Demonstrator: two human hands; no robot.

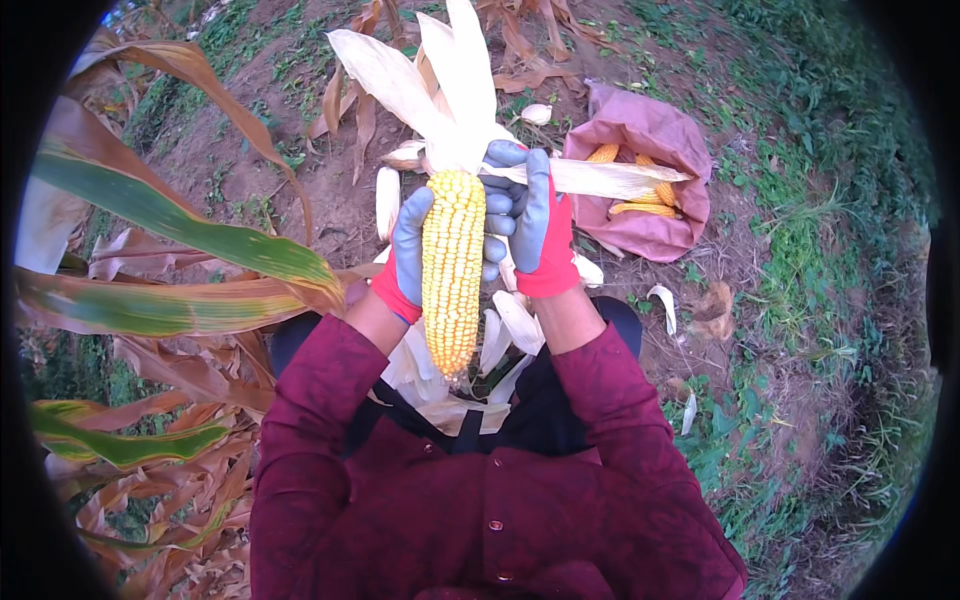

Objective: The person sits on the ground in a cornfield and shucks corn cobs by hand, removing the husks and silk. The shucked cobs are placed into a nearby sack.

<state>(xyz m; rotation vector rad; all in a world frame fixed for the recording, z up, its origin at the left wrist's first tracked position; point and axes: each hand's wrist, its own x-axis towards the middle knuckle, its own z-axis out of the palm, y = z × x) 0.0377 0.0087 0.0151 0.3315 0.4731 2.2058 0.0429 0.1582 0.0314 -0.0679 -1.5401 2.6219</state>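
An ear of yellow corn (pixel 453 270), its kernels bare, lies lengthwise in my gloved left hand (pixel 411 244), whose thumb rests along its side; its other fingers are hidden behind the ear. Pale dry husks (pixel 457 97) are peeled back and spread beyond its base. My right hand (pixel 521 206), in a matching grey-coated glove with a red cuff, holds a strip of husk (pixel 607 177) pointing right, its lower fingers against the ear or just beside it. Right of that hand stands an open reddish woven sack (pixel 686 214) with several husked ears (pixel 645 209) inside.
Loose husks (pixel 517 322) lie between my legs and on the soil nearby. Corn plants with long green and brown leaves (pixel 180 217) reach in from the left. Low green weeds (pixel 802 277) grow along the right, and dry leaves (pixel 525 30) hang at the top.
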